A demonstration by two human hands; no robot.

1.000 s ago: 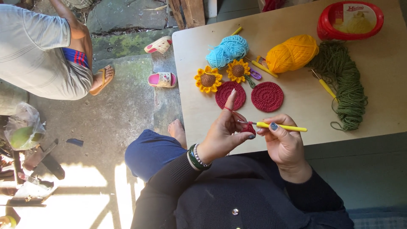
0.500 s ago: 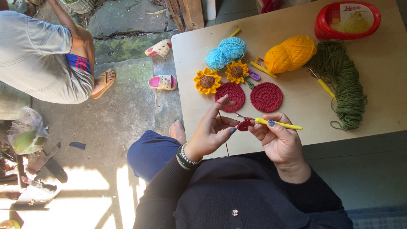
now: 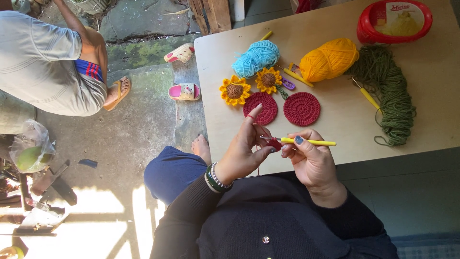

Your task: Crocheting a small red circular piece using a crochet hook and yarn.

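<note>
Red crochet piece: small, held in the air over the near edge of the table, between both hands. Left hand: thumb and middle finger pinched shut on the piece; index finger raised and extended, with red yarn running over it; remaining fingers curled loosely. Beaded and dark bracelets on that wrist. Right hand: closed around the yellow handle of a crochet hook, thumb on top, metal tip pointing left and meeting the piece. Whether the tip is through a stitch cannot be told.

On the table beyond the hands: two flat red rounds, side by side, just apart. Behind them two crocheted sunflowers, yellow with brown centres. Further back a blue yarn ball and a yellow yarn ball, near each other. A loose green skein lies to the right, with a second yellow hook beside it. A red tub stands at the far corner.

Another person crouches on the stone ground, well apart, with small sandals nearby.
</note>
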